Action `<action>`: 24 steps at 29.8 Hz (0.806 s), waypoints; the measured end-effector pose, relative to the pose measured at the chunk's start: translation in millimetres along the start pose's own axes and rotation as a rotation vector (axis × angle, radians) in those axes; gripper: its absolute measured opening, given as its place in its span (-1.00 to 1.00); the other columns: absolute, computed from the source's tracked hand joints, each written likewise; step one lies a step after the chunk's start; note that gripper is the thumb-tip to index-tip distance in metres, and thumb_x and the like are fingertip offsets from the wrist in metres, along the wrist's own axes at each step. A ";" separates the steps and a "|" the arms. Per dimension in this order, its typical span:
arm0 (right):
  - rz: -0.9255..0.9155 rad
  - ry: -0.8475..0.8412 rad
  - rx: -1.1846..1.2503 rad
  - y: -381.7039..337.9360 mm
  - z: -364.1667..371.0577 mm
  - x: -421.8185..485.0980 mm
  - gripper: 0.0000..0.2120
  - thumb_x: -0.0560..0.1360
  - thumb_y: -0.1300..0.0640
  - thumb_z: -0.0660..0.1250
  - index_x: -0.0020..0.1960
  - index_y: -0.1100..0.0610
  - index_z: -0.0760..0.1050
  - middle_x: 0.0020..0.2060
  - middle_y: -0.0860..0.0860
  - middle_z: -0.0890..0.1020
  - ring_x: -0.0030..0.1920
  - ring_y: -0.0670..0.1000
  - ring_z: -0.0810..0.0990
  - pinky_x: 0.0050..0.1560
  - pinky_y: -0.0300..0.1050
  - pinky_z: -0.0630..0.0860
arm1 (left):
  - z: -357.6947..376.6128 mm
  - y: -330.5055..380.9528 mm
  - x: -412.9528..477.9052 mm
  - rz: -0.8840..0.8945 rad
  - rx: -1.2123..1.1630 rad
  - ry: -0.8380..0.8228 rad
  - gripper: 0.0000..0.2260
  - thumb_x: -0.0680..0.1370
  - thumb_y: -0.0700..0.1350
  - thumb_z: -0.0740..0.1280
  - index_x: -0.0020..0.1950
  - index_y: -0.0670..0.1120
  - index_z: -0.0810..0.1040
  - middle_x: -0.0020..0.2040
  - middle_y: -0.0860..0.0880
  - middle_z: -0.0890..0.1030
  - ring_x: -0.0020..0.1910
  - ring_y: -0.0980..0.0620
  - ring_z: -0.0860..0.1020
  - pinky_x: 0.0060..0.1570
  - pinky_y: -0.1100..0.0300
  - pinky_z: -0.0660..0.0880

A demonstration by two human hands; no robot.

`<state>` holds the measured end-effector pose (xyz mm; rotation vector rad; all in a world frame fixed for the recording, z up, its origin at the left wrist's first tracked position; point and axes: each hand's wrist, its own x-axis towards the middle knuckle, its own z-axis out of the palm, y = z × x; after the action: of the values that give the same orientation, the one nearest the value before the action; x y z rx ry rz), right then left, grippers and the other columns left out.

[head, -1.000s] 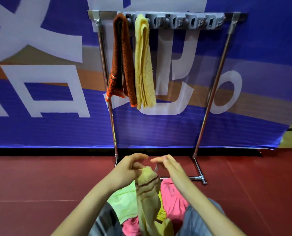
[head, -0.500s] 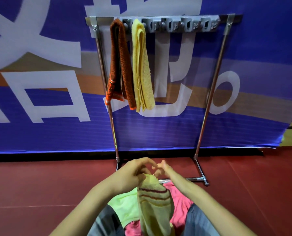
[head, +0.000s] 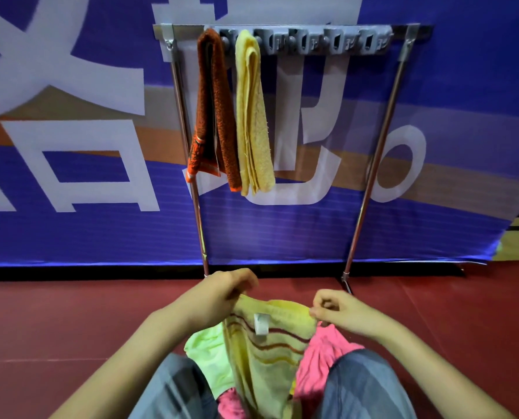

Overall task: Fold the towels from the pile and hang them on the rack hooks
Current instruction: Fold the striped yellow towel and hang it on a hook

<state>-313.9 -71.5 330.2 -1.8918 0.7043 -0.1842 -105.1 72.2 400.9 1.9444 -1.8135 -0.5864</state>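
Towel with brown stripes (head: 264, 352), pale yellow, held up over the lap, top edge spread between 2 hands. Left hand (head: 218, 294) clenched round the top left corner, fingers curled over the cloth. Right hand (head: 339, 313) pinching the top right corner between thumb and fingertips. White tag (head: 260, 324) on the cloth just under the top edge, near its middle. Hangs down between the knees in grey jeans (head: 364, 385), in front of the pile: lime-green towel (head: 206, 355) to the left, pink towel (head: 321, 355) to the right and below.

Beyond, on the red floor (head: 70, 328), metal rack (head: 370, 189) against a blue banner (head: 70, 237) with white lettering. Grey row of hooks (head: 321, 40) along the top bar. 2 folded towels hung at its left end, side by side and touching: rust-orange towel (head: 212, 110) on the outside, plain yellow towel (head: 253, 116) just right of it.
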 end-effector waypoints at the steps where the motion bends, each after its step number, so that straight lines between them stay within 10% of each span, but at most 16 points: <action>1: -0.019 0.000 -0.027 -2.0 -5.9 -1.9 -0.76 0.46 0.25 0.32 -0.33 0.04 0.40 -0.38 -0.07 0.49 -0.38 -0.27 0.44 -0.20 -0.33 0.39 | -2.5 0.5 -0.1 0.001 0.009 0.004 -0.61 0.42 -0.43 0.11 0.16 -0.14 0.46 -0.09 -0.14 0.56 -0.08 -0.02 0.53 -0.20 0.34 0.35; 5: -0.102 -0.006 -0.093 -14.6 -13.9 -8.9 -0.81 0.44 0.24 0.36 -0.10 -0.03 0.45 -0.08 -0.13 0.54 -0.12 -0.36 0.50 -0.03 -0.46 0.42 | -8.4 9.9 0.1 0.022 -0.045 -0.012 -0.64 0.44 -0.41 0.13 0.15 -0.11 0.44 -0.15 -0.04 0.56 -0.28 0.20 0.45 -0.22 0.31 0.37; 8: -0.128 -0.034 -0.187 -20.3 -2.1 -7.6 -0.72 0.43 0.18 0.37 0.03 -0.12 0.40 0.13 -0.18 0.41 0.11 -0.24 0.44 0.02 -0.58 0.31 | -9.1 15.1 1.5 0.028 -0.062 -0.007 -0.63 0.44 -0.42 0.11 0.15 -0.11 0.44 -0.13 -0.09 0.58 -0.21 0.00 0.52 -0.13 0.14 0.46; 16: -0.228 -0.044 -0.273 -42.3 25.3 14.6 -0.36 0.37 0.17 0.43 0.20 -0.31 0.17 0.39 -0.04 0.12 0.42 -0.12 0.07 0.38 -0.26 0.05 | -17.1 20.4 -8.9 0.055 -0.001 -0.021 -0.67 0.49 -0.37 0.14 0.17 -0.07 0.43 -0.19 0.01 0.53 -0.23 0.04 0.45 -0.22 0.23 0.39; 24: -0.211 -0.217 -0.541 -44.7 37.6 29.9 -0.60 0.38 0.11 0.42 0.19 0.17 0.47 0.43 0.02 0.16 0.44 -0.01 0.05 0.40 -0.19 0.05 | -23.9 13.4 -16.3 0.043 0.022 -0.020 -0.67 0.48 -0.37 0.16 0.18 -0.10 0.42 -0.15 -0.10 0.57 -0.25 0.04 0.45 -0.21 0.24 0.37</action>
<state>-256.0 -46.2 348.0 -2.4592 0.4280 0.0915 -103.6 88.0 428.5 1.9154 -1.8764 -0.5762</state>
